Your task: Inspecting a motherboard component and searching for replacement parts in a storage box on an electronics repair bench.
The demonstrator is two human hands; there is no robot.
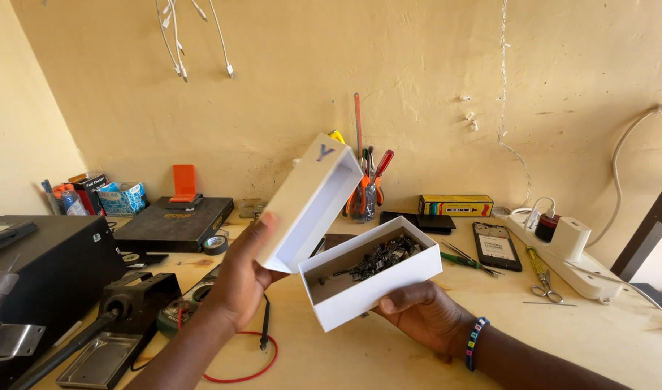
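My left hand (pixel 238 278) grips a white box lid (pixel 308 204), lifted and tilted with its hollow side facing right. My right hand (pixel 425 318) holds the white box base (pixel 378 280) from below, just right of the lid. Inside the base lies a heap of small dark electronic parts (pixel 383 258). Both are held in the air above the wooden workbench (pixel 598 328). A beaded bracelet (pixel 475 343) circles my right wrist.
A black machine (pixel 49 267) and a metal tray (pixel 103 361) stand at the left, with a red cable (pixel 258 365) on the bench. A cup of tools (pixel 365 191) stands at the wall. A phone (pixel 496 246), scissors (pixel 544 285) and a white power strip (pixel 576 263) lie at the right.
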